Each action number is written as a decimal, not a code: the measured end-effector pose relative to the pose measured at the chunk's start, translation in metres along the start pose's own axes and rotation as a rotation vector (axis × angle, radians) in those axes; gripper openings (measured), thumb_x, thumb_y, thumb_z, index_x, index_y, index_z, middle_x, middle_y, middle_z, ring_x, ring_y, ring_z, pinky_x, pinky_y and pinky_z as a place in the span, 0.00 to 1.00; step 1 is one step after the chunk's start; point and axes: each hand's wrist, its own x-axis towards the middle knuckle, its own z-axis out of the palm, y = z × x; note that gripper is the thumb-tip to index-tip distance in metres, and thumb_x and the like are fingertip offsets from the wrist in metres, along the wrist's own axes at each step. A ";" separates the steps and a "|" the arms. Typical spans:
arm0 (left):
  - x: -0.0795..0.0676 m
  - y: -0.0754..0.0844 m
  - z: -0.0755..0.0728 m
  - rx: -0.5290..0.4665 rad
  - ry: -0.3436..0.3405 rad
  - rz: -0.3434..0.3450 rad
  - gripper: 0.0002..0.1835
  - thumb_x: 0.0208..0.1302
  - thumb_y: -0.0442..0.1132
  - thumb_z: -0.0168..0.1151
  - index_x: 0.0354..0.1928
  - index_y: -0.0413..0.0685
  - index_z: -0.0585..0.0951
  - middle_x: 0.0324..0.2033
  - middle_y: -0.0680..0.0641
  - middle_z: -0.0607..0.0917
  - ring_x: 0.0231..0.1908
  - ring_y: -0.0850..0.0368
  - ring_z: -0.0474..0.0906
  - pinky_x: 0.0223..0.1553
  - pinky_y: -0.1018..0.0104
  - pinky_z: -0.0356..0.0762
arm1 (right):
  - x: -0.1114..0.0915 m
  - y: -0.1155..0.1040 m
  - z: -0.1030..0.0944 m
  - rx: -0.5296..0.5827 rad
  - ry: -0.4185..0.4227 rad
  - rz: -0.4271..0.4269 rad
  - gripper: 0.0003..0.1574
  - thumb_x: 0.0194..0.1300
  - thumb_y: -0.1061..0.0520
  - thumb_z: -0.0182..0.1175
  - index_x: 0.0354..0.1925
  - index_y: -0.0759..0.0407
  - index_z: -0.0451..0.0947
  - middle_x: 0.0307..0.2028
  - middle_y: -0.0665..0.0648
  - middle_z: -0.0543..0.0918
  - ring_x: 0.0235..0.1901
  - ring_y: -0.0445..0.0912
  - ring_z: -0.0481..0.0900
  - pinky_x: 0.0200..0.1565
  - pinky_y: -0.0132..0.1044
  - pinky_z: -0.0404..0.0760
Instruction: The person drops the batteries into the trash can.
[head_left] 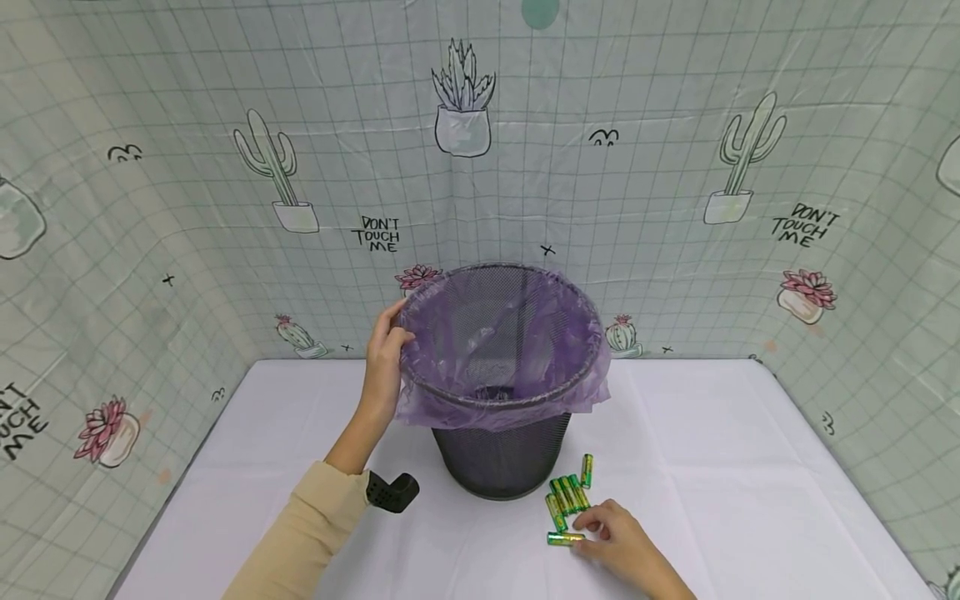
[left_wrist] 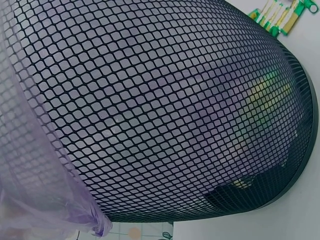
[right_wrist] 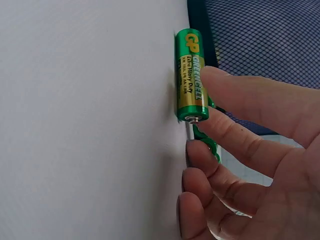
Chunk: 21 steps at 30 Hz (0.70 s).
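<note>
My left hand (head_left: 385, 358) grips the left rim of a black mesh wastebasket (head_left: 502, 467) lined with a purple plastic bag (head_left: 495, 412). In the left wrist view the mesh wall (left_wrist: 150, 110) fills most of the picture, and the hand does not show. Beside the nearest green and gold AA battery (head_left: 561, 539) is my right hand (head_left: 618, 542). Up close, thumb and index finger come to the upper side of this battery (right_wrist: 191, 75), which lies on its side. The thumb meets its edge; a firm pinch does not show.
Several more batteries (head_left: 566, 494) lie grouped behind the right hand, near the basket's base. A single battery (head_left: 587, 471) lies farther back. A white cloth covers the table (head_left: 697, 458). Cactus-printed curtains (head_left: 525, 208) stand behind and at both sides. A black camera (head_left: 393, 492) sits at the left wrist.
</note>
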 end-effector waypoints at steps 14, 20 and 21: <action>0.000 0.000 0.001 -0.003 0.001 0.006 0.29 0.61 0.38 0.41 0.67 0.50 0.62 0.69 0.48 0.58 0.67 0.53 0.56 0.64 0.53 0.55 | 0.001 0.000 0.003 -0.021 0.006 0.039 0.10 0.48 0.57 0.68 0.29 0.56 0.77 0.30 0.51 0.68 0.29 0.41 0.60 0.31 0.29 0.61; -0.002 0.001 0.002 0.004 0.005 0.009 0.29 0.61 0.37 0.41 0.67 0.49 0.62 0.69 0.49 0.59 0.67 0.53 0.56 0.64 0.53 0.55 | -0.001 0.000 0.002 -0.023 -0.008 0.019 0.09 0.49 0.55 0.67 0.29 0.57 0.77 0.30 0.51 0.68 0.30 0.42 0.60 0.32 0.29 0.61; -0.002 0.001 0.002 0.004 0.006 0.007 0.29 0.61 0.38 0.41 0.67 0.49 0.62 0.69 0.49 0.59 0.67 0.53 0.56 0.64 0.53 0.55 | -0.002 0.000 0.002 -0.017 -0.008 0.016 0.09 0.50 0.55 0.67 0.29 0.57 0.77 0.30 0.51 0.68 0.30 0.41 0.60 0.32 0.29 0.60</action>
